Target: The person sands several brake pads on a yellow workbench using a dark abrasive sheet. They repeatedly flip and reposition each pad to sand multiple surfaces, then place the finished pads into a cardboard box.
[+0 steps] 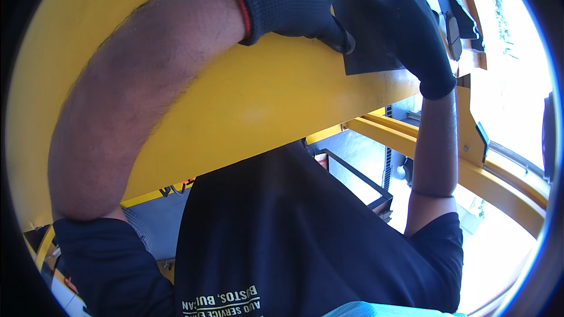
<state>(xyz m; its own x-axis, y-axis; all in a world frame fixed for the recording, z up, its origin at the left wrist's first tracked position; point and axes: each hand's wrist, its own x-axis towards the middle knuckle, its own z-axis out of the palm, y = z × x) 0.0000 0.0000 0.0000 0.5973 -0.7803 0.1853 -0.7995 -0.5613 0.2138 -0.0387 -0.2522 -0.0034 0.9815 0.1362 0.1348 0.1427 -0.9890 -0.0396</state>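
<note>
Near: black cloth shirt (252, 223). Beyond: broad smooth yellow panel (235, 111). At panel's far right, thin dark rectangular sheet (371, 61) is overlapped by black-gloved left hand (296, 1) at left, black-gloved right hand (414, 32) at right; whether grasped cannot be told.

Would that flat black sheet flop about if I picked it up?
Maybe not much: the lower edge of the black sheet looks straight, though the yellow panel under it may be helping. It looks thin, so perhaps it's light. Being flat, it probably won't roll.
</note>
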